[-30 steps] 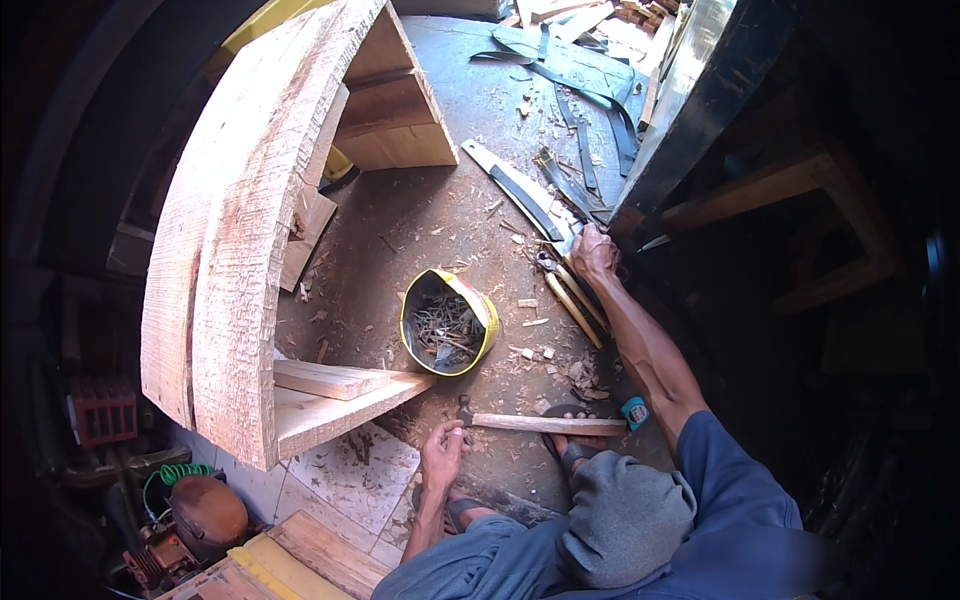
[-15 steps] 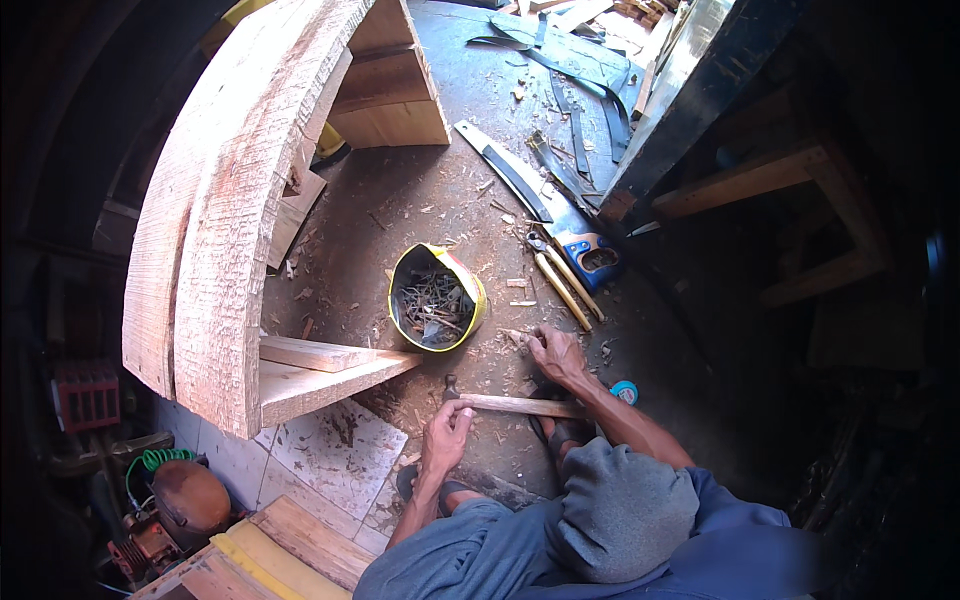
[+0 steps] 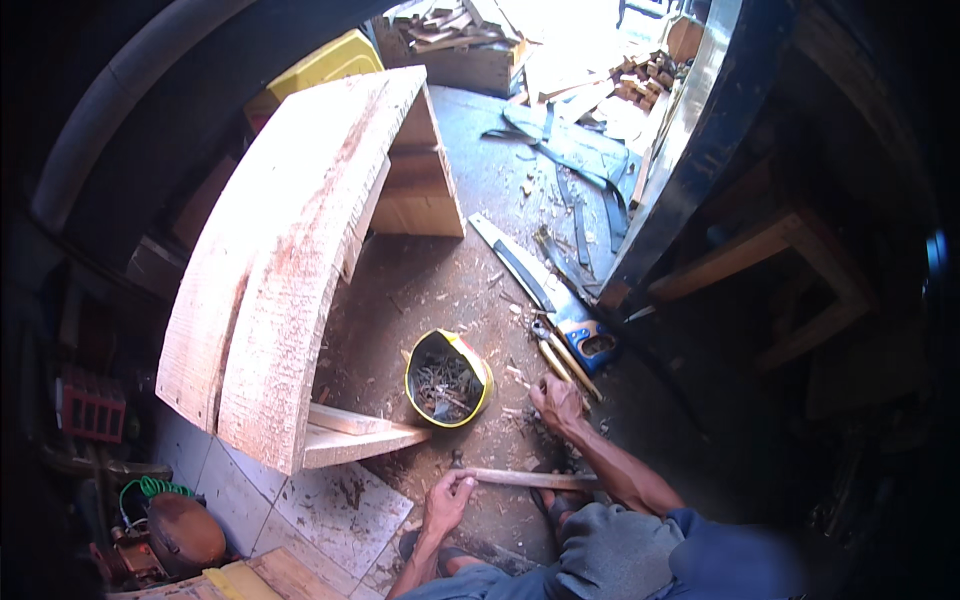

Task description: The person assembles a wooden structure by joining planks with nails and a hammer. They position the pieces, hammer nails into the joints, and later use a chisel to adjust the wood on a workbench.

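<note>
The left hand [image 3: 445,503] is near, its fingers bent; the right hand [image 3: 560,404] is farther and to the right, curled inward.

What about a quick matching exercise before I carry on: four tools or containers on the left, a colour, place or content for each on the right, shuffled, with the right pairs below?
Things:
1. hammer
2. saw
3. pincers
4. open container

Descriptions:
A. has two yellowish handles
B. holds a heap of thin metal pieces
C. lies with its handle end at the left hand's fingers, near the head
D. has a blue grip with an opening through it

Right pairs: 1-C, 2-D, 3-A, 4-B.
</note>
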`<state>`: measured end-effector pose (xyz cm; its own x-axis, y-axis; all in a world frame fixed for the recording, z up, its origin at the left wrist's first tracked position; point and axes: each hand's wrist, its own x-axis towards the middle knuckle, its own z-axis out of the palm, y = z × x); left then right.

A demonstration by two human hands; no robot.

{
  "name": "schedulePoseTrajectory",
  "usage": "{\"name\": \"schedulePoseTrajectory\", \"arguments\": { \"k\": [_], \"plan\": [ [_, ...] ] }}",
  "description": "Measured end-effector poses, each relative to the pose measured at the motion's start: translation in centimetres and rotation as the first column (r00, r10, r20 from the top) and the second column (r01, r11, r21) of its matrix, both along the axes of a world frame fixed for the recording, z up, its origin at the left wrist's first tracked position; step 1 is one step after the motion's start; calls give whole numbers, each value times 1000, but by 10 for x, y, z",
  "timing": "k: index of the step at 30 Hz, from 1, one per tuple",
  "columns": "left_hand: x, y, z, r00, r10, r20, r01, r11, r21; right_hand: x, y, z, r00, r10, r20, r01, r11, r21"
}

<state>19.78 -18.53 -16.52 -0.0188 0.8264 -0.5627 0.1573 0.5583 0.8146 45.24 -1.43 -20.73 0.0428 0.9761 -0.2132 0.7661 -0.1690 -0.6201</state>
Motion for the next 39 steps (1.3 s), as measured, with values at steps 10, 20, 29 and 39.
{"name": "schedulePoseTrajectory", "arguments": {
  "k": [10,20,29,39],
  "plan": [
    [20,39,40,913,113,393,-222,944,245,-31,-75,100,704,573,-420,-595,798,91],
    [-70,31,258,996,-68,62,-14,563,827,55,-136,2,647,706,288,-698,701,-149],
    [-132,104,305,896,319,309,-394,250,884,38,-73,126,618,781,-93,-738,536,-411],
    [-124,122,289,911,358,205,-329,331,885,37,-26,330,617,641,-457,-773,600,-203]
  ]
}}
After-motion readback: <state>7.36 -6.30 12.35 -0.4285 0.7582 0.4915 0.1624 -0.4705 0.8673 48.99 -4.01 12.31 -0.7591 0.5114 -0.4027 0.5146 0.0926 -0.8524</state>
